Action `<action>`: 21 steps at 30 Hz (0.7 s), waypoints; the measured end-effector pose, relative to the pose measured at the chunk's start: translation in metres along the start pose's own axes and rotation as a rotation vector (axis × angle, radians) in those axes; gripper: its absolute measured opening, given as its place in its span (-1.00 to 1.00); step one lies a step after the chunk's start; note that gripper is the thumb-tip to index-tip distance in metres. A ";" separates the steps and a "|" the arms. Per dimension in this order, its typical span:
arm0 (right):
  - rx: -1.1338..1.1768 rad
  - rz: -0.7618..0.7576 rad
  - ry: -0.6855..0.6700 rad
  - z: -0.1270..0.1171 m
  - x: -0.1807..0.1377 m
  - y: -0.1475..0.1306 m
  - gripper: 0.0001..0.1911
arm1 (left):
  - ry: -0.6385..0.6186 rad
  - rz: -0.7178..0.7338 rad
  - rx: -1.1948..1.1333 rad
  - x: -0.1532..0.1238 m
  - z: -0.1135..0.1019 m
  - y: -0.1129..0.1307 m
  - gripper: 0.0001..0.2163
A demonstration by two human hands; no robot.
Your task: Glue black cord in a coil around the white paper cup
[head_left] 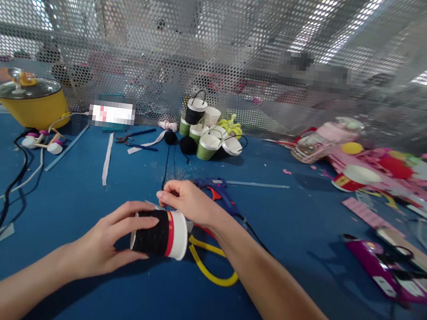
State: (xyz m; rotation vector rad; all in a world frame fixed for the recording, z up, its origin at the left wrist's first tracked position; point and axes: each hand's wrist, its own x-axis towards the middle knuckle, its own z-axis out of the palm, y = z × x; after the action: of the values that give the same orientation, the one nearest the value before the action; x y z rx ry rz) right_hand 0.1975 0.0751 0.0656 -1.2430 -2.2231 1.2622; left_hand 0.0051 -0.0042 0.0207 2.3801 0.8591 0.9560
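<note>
left hand: near centre of the bench; fingers curled about the paper cup, thumb below and fingers on top, holding it on its side with its rim to the right
paper cup: lying sideways just above the bench between the two hands; its left part covered in black yarn wraps, then a red band, then bare white toward the rim
right hand: just behind the cup; fingertips pinched shut on the black yarn strand at the cup's upper edge
step in hand: by my judgement, winding yarn round the cup; roughly the left half is covered and the red and white part still shows
next move: likely calls for turning the cup with the left hand while the right keeps the strand taut and lays it tight beside the last wrap; slack would leave gaps
yellow cord: looped on the bench just right of the cup, under the right forearm
glue gun: blue, just behind the right hand
yarn ball: far centre; the strand runs back to it
finished cups: clustered far centre, green, black and white, some with handles
yellow pot: far left, lid on
</note>
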 end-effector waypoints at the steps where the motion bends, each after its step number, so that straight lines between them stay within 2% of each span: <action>1: -0.002 0.002 -0.007 0.000 0.000 0.000 -0.78 | 0.001 0.013 0.015 0.000 0.000 0.000 -0.58; 7: -0.014 -0.019 -0.043 0.001 0.002 0.004 -0.76 | 0.002 0.086 0.076 0.000 0.003 -0.002 -0.59; 10: 0.018 0.008 -0.016 -0.001 0.003 0.006 -0.76 | 0.029 0.090 0.064 0.000 0.005 -0.004 -0.60; 13: 0.192 0.021 0.036 -0.007 -0.005 0.007 -0.58 | 0.100 0.013 -0.007 0.001 0.007 -0.006 -0.61; 16: 0.307 -0.013 -0.054 -0.009 -0.023 0.011 -0.50 | 0.172 -0.082 -0.087 0.001 0.008 -0.008 -0.61; 19: 0.395 -0.057 -0.134 -0.003 -0.041 0.017 -0.43 | 0.151 -0.155 -0.184 0.002 0.009 -0.009 -0.60; 21: 0.403 -0.063 -0.087 0.005 -0.048 0.021 -0.42 | 0.125 -0.227 -0.291 0.003 0.010 -0.008 -0.50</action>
State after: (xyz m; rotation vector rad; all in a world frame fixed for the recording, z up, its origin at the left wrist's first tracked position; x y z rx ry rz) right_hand 0.2333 0.0394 0.0534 -0.9717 -1.9118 1.6613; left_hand 0.0106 0.0018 0.0109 1.9503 0.9415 1.0646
